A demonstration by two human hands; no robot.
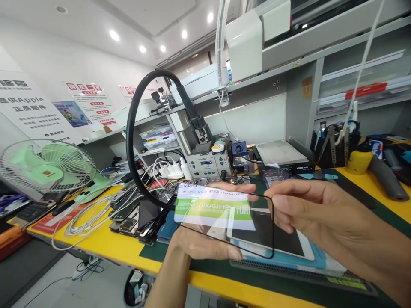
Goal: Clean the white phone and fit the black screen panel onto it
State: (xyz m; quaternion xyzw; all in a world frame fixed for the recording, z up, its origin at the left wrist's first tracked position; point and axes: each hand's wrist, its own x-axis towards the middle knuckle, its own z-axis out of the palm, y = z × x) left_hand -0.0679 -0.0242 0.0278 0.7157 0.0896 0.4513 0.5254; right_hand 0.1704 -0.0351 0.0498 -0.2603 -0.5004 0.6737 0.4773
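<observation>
Across the clear panel [204, 220] between the left hand [205, 247] and right hand [308, 207], I read backwards lettering: "HUAWEI", "HONOR" and "VIVO" in a small row, with larger letters ending in "HUAXIN" below, on a green band. Well off to the left of the left hand, a white wall sign [30, 113] said "提供Apple" over "正品部件". Beyond that same hand, a poster [96, 107] bore red Chinese headings I couldn't reliably make out.

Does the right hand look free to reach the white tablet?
Probably not without letting go: the right hand pinches the black-rimmed glass, which in this view partly overlaps the white tablet.
</observation>
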